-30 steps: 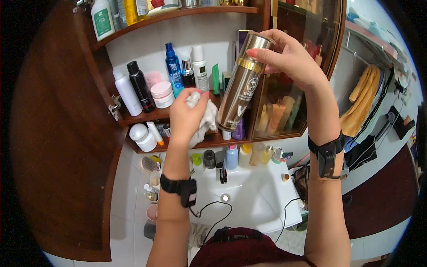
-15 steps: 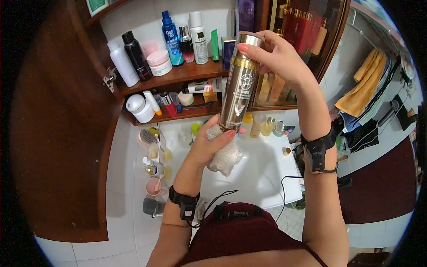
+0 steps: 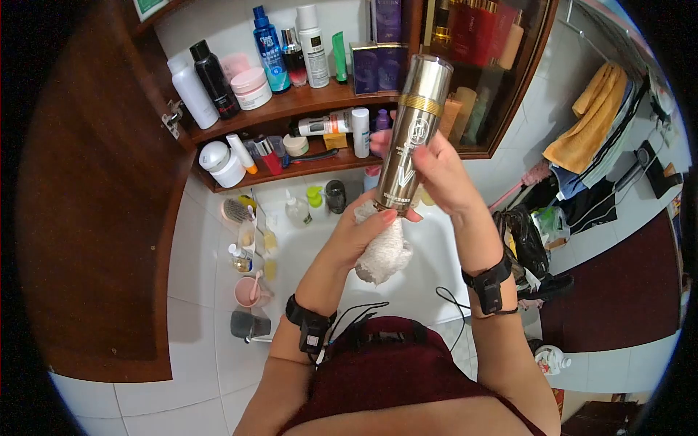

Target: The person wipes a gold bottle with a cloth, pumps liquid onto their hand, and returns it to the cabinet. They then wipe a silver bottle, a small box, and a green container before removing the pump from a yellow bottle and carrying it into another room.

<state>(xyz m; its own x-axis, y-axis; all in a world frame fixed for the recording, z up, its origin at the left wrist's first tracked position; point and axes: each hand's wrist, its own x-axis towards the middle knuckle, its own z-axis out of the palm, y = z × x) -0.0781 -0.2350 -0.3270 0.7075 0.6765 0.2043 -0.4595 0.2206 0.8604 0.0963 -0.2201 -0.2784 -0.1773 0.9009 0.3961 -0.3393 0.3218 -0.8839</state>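
Note:
A tall brown bottle (image 3: 402, 156) with a silver cap and a gold ring stands nearly upright, leaning a little right, above the sink. Around its base are the fingers of my left hand (image 3: 367, 229), which also holds a crumpled white cloth (image 3: 385, 254) hanging below the bottle. My right hand (image 3: 443, 171) is closed around the bottle's middle, with the thumb on its front and fingers partly hidden behind it. The cap is on the bottle and no hand touches it.
A wooden shelf (image 3: 291, 104) with several bottles and jars is behind the sink (image 3: 429, 254). An open cabinet door (image 3: 102, 218) stands at the left, a glass-doored cabinet (image 3: 472, 109) at the right. Cups and a brush line the sink's left side; a yellow towel (image 3: 592, 120) hangs right.
My right hand has moved down from the silver cap to the bottle's middle. The bottle and my left hand have shifted slightly right in view.

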